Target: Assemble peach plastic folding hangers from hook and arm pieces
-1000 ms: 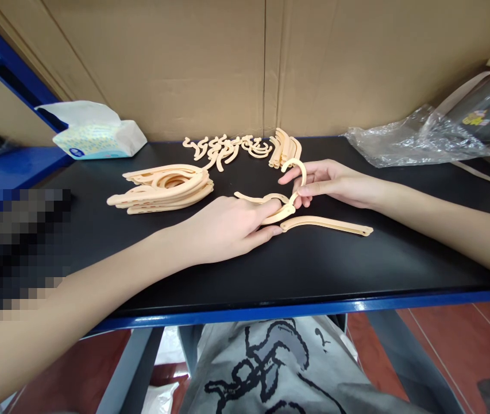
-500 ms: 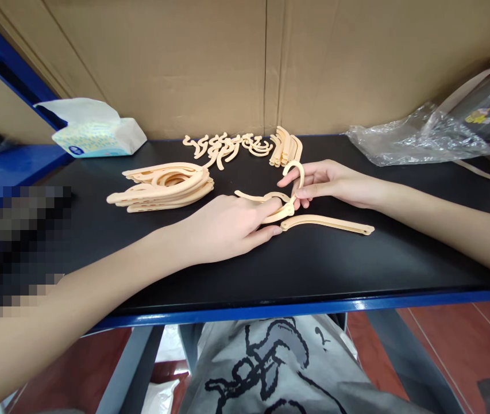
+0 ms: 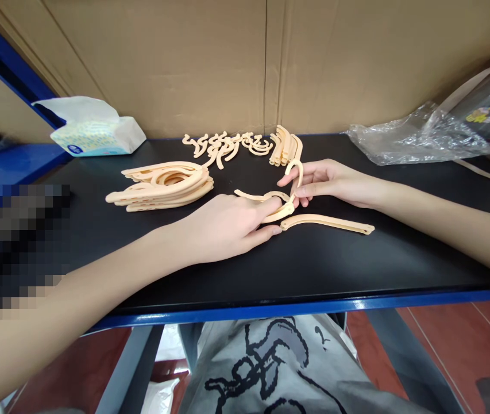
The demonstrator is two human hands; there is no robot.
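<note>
My left hand is closed on a cream plastic hanger piece above the black tabletop, its fingers covering part of it. Between the thumb and fingers of my right hand is a curved cream hanger hook, upright, its lower end meeting the hanger piece. How firmly the two parts join there I cannot tell. A loose hanger arm lies just right of my left thumb tip, on the table side nearest me.
Stacked folded hangers lie left of my hands. Behind are a pile of loose hooks and a bundle of hanger arms. A tissue pack stands back left, a clear plastic bag back right, before a cardboard wall.
The hook has turned very slightly in my right fingers. Both hands otherwise stay in the same place.
</note>
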